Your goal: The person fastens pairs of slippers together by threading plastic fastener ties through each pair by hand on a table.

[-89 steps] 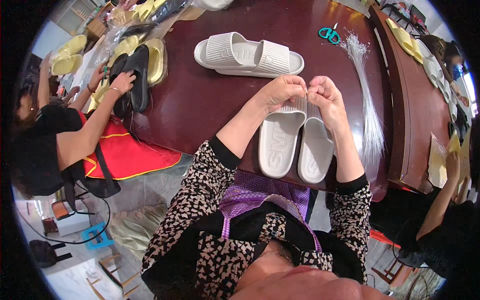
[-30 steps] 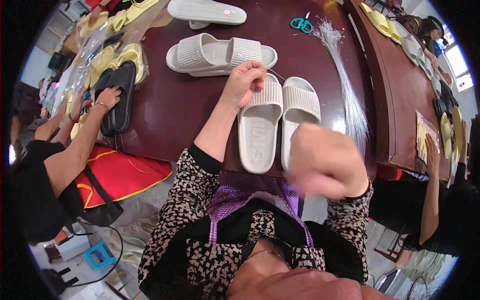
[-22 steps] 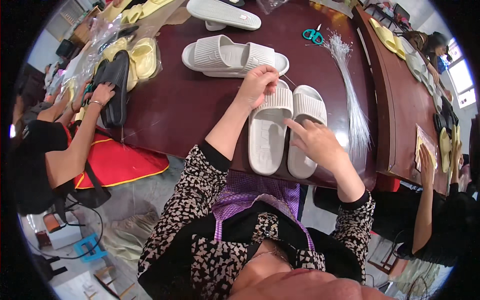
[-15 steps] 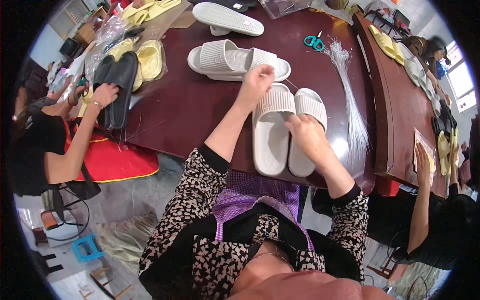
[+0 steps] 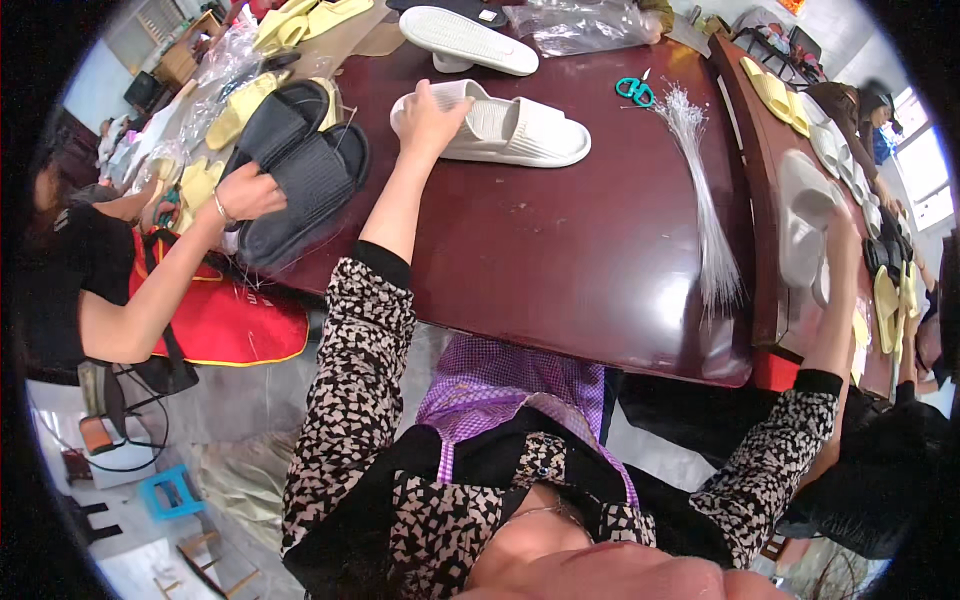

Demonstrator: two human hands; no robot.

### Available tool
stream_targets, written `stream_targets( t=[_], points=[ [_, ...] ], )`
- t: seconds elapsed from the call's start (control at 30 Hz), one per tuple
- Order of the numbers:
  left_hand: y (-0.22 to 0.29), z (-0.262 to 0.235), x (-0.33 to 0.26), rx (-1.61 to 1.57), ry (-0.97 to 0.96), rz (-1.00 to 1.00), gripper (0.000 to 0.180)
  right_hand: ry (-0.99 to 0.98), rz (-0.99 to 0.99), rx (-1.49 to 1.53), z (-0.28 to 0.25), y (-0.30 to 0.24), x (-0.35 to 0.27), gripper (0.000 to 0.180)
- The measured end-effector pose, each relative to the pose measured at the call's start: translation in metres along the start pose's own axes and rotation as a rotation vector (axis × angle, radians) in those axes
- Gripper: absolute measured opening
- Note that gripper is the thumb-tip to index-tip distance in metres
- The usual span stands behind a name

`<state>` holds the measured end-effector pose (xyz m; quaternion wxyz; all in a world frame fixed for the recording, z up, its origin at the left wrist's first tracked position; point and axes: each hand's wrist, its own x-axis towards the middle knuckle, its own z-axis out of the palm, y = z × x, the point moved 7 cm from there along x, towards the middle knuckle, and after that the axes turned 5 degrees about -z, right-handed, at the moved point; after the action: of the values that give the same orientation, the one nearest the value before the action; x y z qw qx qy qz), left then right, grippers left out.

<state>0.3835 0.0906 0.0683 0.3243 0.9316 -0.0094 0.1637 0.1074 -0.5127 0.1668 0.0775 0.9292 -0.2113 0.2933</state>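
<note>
1. Our left hand reaches far across the dark red table, arm nearly straight, fingers closed over the near end of a pair of white slides.
2. That pair lies flat at the far side of the table, its long axis across our view, the free end pointing right.
3. Our right hand is out at the right edge, arm stretched sideways, gripping a second pair of white slides held together on the neighbouring table.
4. This second pair runs lengthwise away from us.
5. Between the two lie a bundle of clear plastic ties and teal scissors.
6. At left, a co-worker's hand grips black slides.
</note>
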Motion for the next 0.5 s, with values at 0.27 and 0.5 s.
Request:
stream_targets(
  t=[0.27,0.5],
  points=[
    [0.001,-0.003,-0.002,-0.059,0.049,-0.084,0.086,-0.228,-0.073,0.78,0.013,-0.077,-0.03,0.03],
    [0.027,-0.003,-0.033,-0.502,0.027,-0.089,0.079,-0.673,0.035,1.238,0.041,-0.225,-0.088,0.047]
  ],
)
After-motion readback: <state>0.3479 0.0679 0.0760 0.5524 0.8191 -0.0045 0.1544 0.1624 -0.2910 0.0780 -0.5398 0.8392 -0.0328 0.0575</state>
